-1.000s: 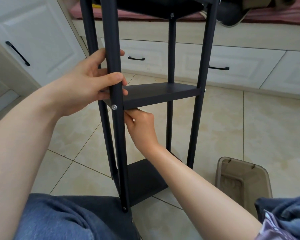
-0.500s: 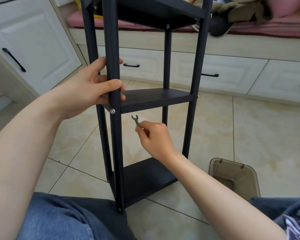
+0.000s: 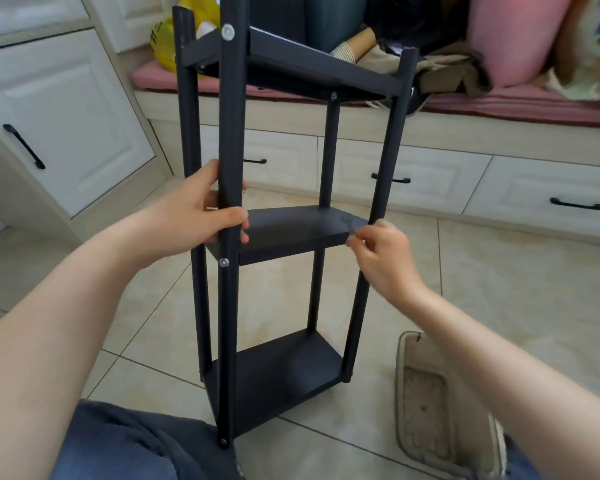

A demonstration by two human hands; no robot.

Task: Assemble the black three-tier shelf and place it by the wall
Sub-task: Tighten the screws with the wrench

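Tiled floor (image 3: 520,292), left hand (image 3: 191,216) grips shelf (image 3: 291,228), right hand (image 3: 385,258) pinches wrench (image 3: 346,222)

Shelf (image 3: 291,233) matte black throughout, posts and boards alike. Screw heads (image 3: 228,32) silver. Small wrench (image 3: 347,224) dark grey, barely showing against black board. Floor tiles (image 3: 516,296) beige, cloudy marbling, darker grout lines. Cabinet fronts (image 3: 77,109) white, cream frames; handles (image 3: 24,146) black. Bench cushion (image 3: 520,107) pink with fine darker stripes. Bolster (image 3: 513,39) plain pale pink. Bag (image 3: 165,46) bright yellow. Cloth (image 3: 344,51) on bench, tan-and-white stripes. Bin (image 3: 406,393) translucent brownish-grey. Trousers (image 3: 118,445) blue denim.
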